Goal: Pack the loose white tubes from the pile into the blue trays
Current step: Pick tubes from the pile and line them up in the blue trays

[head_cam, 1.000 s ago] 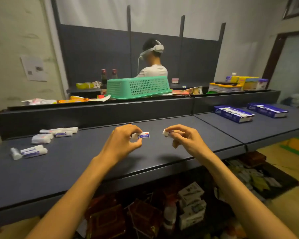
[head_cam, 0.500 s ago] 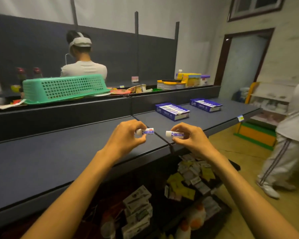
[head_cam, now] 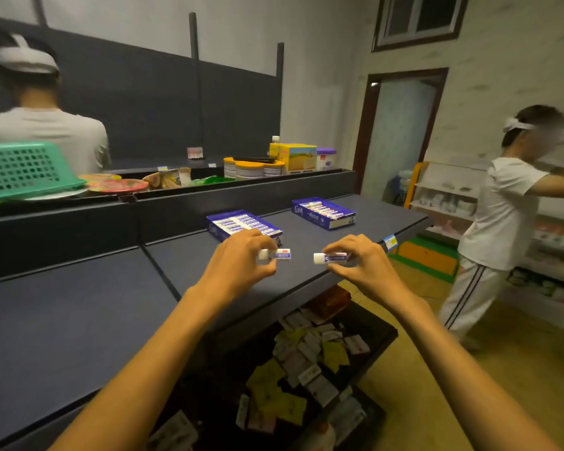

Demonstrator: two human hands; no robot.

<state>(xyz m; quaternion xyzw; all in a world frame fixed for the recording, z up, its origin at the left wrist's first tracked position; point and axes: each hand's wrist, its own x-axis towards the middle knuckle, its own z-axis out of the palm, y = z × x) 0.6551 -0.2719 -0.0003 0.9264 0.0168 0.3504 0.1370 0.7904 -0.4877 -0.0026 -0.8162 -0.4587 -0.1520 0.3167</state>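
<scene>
— Both hands are busy, yes? What does each one hold?

— Each pinches one white tube. Left hand (head_cam: 241, 262) grips the left tube (head_cam: 275, 254) between thumb and fingers, its white cap toward the palm and a small red mark on the label. Right hand (head_cam: 360, 266) pinches the right tube (head_cam: 331, 257), cap pointing left, a blue band of print along the body. The two tubes lie level, end to end with a gap between them, held above the dark shelf (head_cam: 79, 320).

— And the trays?

— Two blue trays sit on the shelf beyond the hands. The near tray (head_cam: 241, 224) holds a row of white tubes with blue labels lying side by side; the left hand covers its front right corner. The far tray (head_cam: 324, 213) sits to the right and further back, also lined with tubes, some with red tips. How many slots remain open in either, I cannot tell.

— Anything else around?

— A green basket (head_cam: 20, 170) is cut off at the left edge, on the ledge behind. A black bin (head_cam: 381, 333) under the shelf holds jumbled small packets, yellow and white, their print unreadable. A person in white (head_cam: 498, 222) stands at the right, blurred, with one arm cut off by the frame. A second person (head_cam: 39, 125) faces away behind the basket.
</scene>
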